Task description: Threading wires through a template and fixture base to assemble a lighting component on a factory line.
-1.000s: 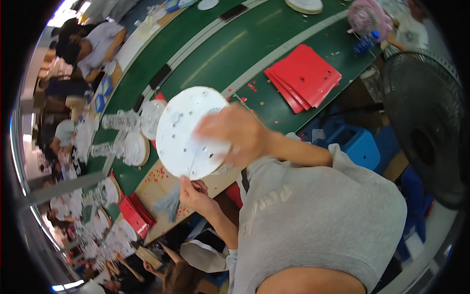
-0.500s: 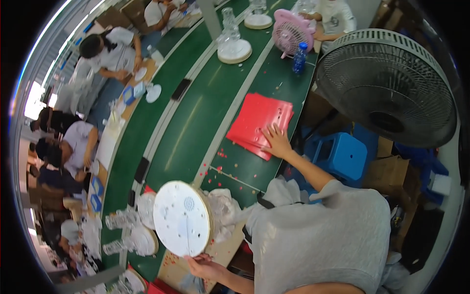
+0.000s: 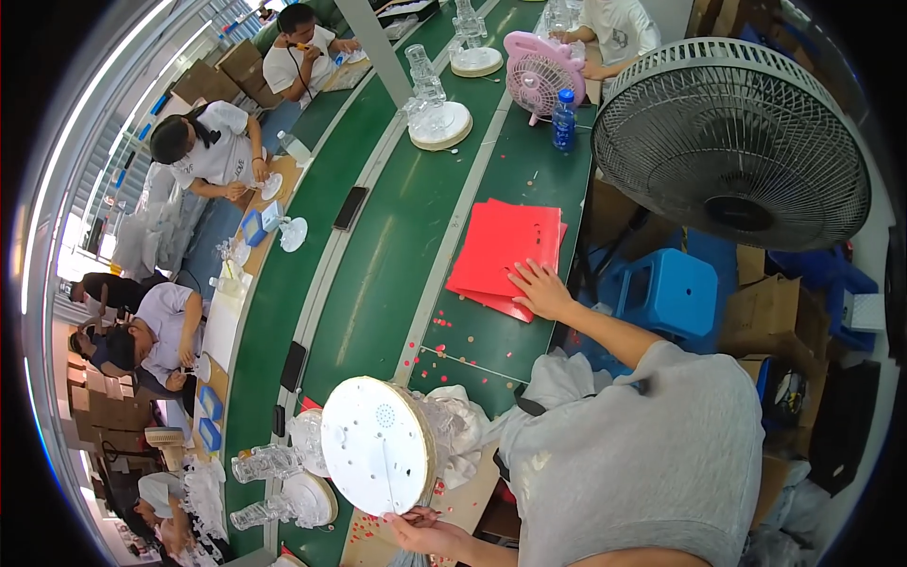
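My right hand (image 3: 541,289) lies flat with fingers spread on a stack of red sheets (image 3: 505,248), which sit slightly askew on the green bench. My left hand (image 3: 416,531) has its fingers closed at the lower rim of a round white base (image 3: 373,444) with small holes and a speaker-like dot pattern. A thin line runs down the base's face towards those fingers. The base is tipped on its side, its underside towards me. Behind it lies crumpled whitish wrapping (image 3: 460,435). Two clear figures (image 3: 269,463) on round bases lie to its left.
Small red bits (image 3: 439,350) are scattered over the bench. A pink fan (image 3: 543,76), a blue bottle (image 3: 564,121) and clear figures on bases (image 3: 440,123) stand farther off. At right are a large black fan (image 3: 732,151) and a blue stool (image 3: 669,293). Several people work across the bench.
My view has shifted, moving most of the scene within the picture. The top red sheet sits at a different angle under my right hand. My left hand stays at the base's rim.
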`<state>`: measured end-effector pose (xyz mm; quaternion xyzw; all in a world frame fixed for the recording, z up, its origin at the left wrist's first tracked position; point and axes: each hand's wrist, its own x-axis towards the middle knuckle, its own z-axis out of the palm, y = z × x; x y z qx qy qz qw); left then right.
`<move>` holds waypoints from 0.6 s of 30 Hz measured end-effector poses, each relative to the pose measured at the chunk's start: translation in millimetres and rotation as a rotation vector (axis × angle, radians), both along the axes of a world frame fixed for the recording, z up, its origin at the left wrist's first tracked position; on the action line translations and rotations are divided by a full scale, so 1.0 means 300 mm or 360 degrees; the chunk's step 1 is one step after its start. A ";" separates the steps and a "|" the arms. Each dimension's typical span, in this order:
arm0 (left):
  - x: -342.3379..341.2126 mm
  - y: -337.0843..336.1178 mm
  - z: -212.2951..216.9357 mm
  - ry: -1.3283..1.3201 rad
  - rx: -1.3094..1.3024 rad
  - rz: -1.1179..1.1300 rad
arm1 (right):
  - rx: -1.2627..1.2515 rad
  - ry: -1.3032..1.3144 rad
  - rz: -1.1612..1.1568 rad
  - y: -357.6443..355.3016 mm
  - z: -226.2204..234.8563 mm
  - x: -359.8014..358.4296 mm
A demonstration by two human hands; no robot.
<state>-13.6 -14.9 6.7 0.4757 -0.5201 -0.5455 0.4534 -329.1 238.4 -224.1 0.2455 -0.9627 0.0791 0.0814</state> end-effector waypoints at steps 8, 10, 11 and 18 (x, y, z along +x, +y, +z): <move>0.006 -0.019 -0.036 -0.0030 -0.0089 0.0004 | -0.0322 0.0393 -0.0004 -0.012 0.221 -0.057; 0.009 -0.015 -0.022 -0.0079 -0.0099 0.0012 | -0.0420 0.0413 -0.0021 -0.007 0.282 -0.098; 0.008 -0.013 -0.019 -0.0133 -0.0109 0.0020 | -0.0516 0.0429 -0.0039 -0.003 0.311 -0.124; 0.007 0.000 0.009 -0.0020 0.0083 0.0090 | -0.0513 0.0572 -0.0102 0.047 0.501 -0.222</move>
